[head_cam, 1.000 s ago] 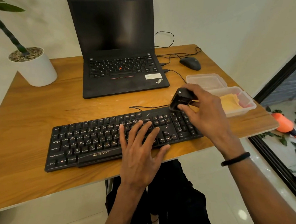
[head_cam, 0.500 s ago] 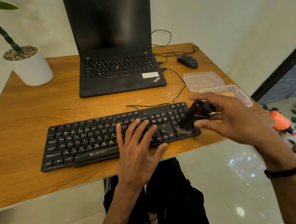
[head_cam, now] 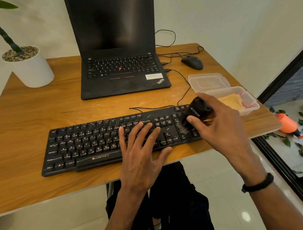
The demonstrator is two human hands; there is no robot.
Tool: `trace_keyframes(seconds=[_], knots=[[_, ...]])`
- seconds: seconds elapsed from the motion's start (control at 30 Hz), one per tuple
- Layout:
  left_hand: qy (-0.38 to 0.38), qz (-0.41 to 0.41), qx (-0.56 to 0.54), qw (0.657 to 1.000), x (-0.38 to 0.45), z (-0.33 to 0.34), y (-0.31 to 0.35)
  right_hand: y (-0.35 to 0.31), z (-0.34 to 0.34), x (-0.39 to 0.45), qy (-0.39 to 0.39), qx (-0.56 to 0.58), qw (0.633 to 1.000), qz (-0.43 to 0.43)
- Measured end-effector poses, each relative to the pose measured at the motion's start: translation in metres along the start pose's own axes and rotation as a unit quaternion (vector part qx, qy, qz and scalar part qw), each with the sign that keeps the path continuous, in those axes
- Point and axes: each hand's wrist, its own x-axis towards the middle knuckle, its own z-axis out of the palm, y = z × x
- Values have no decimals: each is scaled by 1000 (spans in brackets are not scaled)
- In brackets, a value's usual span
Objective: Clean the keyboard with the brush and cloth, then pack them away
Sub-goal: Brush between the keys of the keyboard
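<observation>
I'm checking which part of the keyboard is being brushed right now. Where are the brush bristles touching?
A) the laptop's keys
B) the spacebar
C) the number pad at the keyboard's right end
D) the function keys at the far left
C: the right hand holds the brush with its bristles down on the number pad at the right end of the keyboard, while the left hand lies flat on the keys.

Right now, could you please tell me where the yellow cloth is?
In the head view, the yellow cloth lies inside the open clear container at the table's right edge, just behind the right hand and in front of the container's lid.
</observation>
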Motion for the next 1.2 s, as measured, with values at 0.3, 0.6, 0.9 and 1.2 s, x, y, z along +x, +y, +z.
trace_keyframes(seconds=[0.3,0.6,0.9,1.2], knots=[[-3,0,2,1000,0,0,0,-8,7,-11,9,50,999,-7],[-5,-1,3,1000,0,0,0,-14,10,-10,-10,36,999,-7],[-3,2,2,1000,0,0,0,-9,-6,-25,7,45,998,31],[-6,2,-2,1000,0,0,0,2,-16,-21,48,12,997,60]])
